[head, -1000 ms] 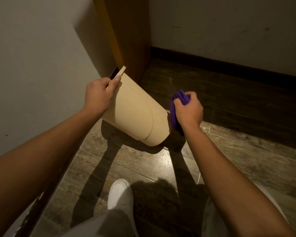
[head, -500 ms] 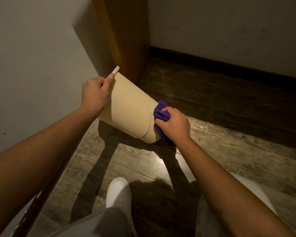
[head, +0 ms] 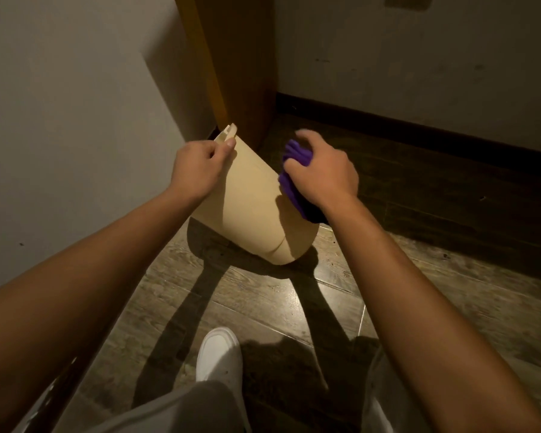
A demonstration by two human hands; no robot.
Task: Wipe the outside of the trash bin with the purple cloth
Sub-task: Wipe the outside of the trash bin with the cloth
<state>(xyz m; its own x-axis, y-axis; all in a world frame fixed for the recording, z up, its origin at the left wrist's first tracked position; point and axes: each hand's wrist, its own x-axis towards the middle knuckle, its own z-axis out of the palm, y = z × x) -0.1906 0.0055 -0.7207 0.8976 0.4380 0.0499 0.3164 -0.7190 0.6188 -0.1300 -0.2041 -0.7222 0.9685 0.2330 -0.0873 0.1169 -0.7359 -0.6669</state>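
Note:
A beige plastic trash bin (head: 250,207) is tilted, its rim up and to the left, its base toward the floor on the right. My left hand (head: 197,170) pinches the rim at the upper left and holds the bin off the floor. My right hand (head: 322,173) presses a crumpled purple cloth (head: 294,173) against the bin's right side, high up near the far edge. Part of the cloth is hidden under my palm.
A wooden door frame (head: 231,73) stands just behind the bin, with a white wall (head: 60,120) to the left and a dark skirting board (head: 419,129) at the back. My white shoe (head: 219,354) rests on the wood-look floor (head: 403,276) below the bin.
My right hand has slid the cloth up the bin's right side, from near the base to the upper part. The left hand kept its hold on the rim.

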